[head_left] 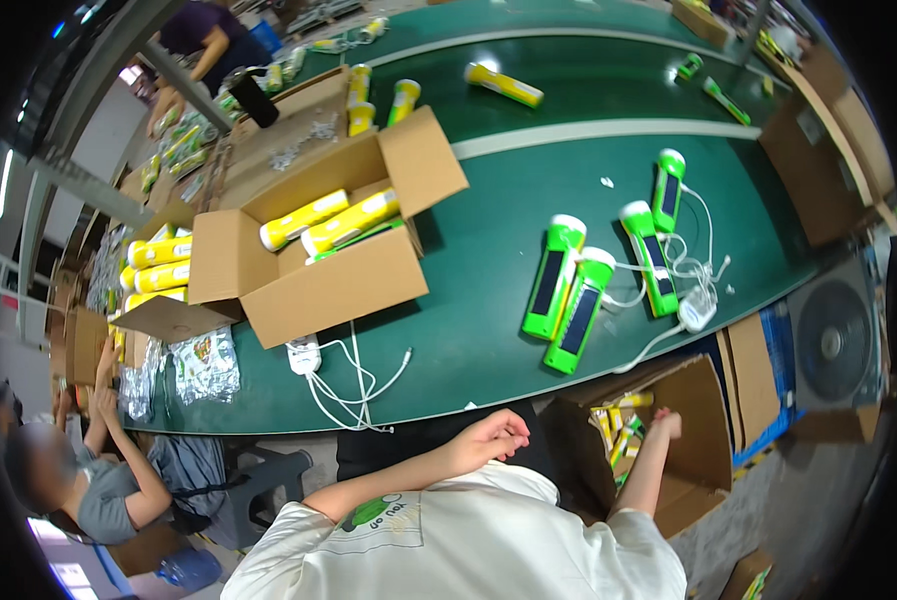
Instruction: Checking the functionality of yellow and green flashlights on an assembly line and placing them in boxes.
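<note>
My left hand (490, 440) is held in front of my shirt, just off the table's near edge. Its fingers bend loosely and nothing is in them. Reaching down to my right, my right hand (665, 425) is over the far part of an open cardboard box (703, 455) below table height. In that box lie yellow and green flashlights (623, 435); the hand's fingers are too unclear to tell if they grip one. On the table above it rest several green flashlights with dark panels (580, 312), some joined by white cables to a white charging block (696, 310).
An open carton (333, 295) with yellow flashlights stands left on the green table (478, 350). A white power block with loose cables (304, 355) and clear plastic bags (206, 365) lie near the edge. A seated co-worker (118, 500) is at left, a fan (834, 335) at right.
</note>
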Available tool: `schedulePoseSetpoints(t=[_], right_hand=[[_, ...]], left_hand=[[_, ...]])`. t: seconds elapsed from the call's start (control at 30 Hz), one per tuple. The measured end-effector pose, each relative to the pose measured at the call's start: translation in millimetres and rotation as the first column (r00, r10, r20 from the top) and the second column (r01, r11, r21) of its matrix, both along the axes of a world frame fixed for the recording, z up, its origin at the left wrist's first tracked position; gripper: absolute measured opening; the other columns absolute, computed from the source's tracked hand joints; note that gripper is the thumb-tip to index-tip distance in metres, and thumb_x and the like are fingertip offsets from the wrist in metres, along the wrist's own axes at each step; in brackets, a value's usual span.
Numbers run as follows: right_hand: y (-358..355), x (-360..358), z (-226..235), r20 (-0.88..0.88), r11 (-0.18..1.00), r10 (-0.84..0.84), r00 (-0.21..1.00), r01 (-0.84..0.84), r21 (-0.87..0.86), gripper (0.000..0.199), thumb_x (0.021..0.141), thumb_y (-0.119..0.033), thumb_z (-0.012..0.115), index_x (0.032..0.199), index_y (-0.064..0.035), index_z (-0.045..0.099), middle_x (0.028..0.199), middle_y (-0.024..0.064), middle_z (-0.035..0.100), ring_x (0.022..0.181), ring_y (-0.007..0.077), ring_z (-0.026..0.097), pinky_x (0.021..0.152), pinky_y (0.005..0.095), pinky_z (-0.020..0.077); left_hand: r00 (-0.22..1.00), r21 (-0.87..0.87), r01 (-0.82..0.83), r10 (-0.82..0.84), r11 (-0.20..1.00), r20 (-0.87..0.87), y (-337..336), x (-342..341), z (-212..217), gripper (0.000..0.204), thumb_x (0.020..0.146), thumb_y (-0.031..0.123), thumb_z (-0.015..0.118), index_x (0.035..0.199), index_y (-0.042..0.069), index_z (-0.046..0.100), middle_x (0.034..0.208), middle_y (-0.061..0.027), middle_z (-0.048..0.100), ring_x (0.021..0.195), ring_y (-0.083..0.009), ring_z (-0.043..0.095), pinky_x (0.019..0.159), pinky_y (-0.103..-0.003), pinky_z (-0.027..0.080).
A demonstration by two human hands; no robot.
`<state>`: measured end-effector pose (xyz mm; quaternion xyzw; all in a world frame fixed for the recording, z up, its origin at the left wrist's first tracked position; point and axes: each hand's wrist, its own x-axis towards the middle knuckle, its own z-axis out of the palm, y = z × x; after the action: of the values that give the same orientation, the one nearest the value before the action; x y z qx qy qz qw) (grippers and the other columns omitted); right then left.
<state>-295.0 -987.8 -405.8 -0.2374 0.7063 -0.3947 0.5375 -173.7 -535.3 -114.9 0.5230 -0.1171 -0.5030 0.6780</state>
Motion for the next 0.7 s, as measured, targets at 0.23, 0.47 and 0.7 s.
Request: schedulePoseSetpoints(t=[0.23, 0.47, 0.7], right_hand=[[96.4, 132.3, 354.2, 0.238, 0.464, 0.419, 0.876, 0.018, -0.886, 0.019, 0.086, -0.004, 0.051, 0.103, 0.0027, 0.05, 0.099, 0.0125, 0.057, 0.09, 0.0192, 0.058, 0.081, 0.0291, 0.0491], [184.5, 454.1, 384.7, -0.694, -0.462, 0.696, 0.184, -0.625, -0.629, 0.029, 0.084, -0.014, 0.057, 0.109, -0.0013, 0.053, 0.104, 0.0106, 0.059, 0.094, 0.0214, 0.057, 0.08, 0.0327, 0.0473], [214.8, 622.1, 323.2, -0.993, -0.509, 0.085, 0.087, -0.853, -0.118, 0.054, 0.086, -0.031, 0.054, 0.132, -0.0068, 0.039, 0.136, 0.0145, 0.04, 0.126, 0.031, 0.039, 0.097, 0.0493, 0.0379]], left_hand=[[0.953, -0.192, -0.081, 0.132, 0.978, 0.271, 38.7, 26.3, 50.3, 0.012, 0.092, 0.005, 0.05, 0.103, 0.002, 0.052, 0.098, -0.0083, 0.056, 0.089, -0.014, 0.055, 0.077, -0.027, 0.045], [-0.127, -0.443, -0.443, 0.435, 0.78, 0.892, 136.9, 43.6, 58.5, 0.011, 0.079, -0.004, 0.052, 0.088, 0.001, 0.054, 0.068, -0.0098, 0.058, 0.052, -0.0175, 0.053, 0.049, -0.029, 0.042], [-0.286, -0.41, -0.91, 0.623, 0.061, 0.728, 203.9, 34.9, 4.3, 0.004, 0.089, 0.003, 0.047, 0.093, 0.004, 0.047, 0.067, -0.002, 0.048, 0.057, -0.0083, 0.044, 0.051, -0.02, 0.034]])
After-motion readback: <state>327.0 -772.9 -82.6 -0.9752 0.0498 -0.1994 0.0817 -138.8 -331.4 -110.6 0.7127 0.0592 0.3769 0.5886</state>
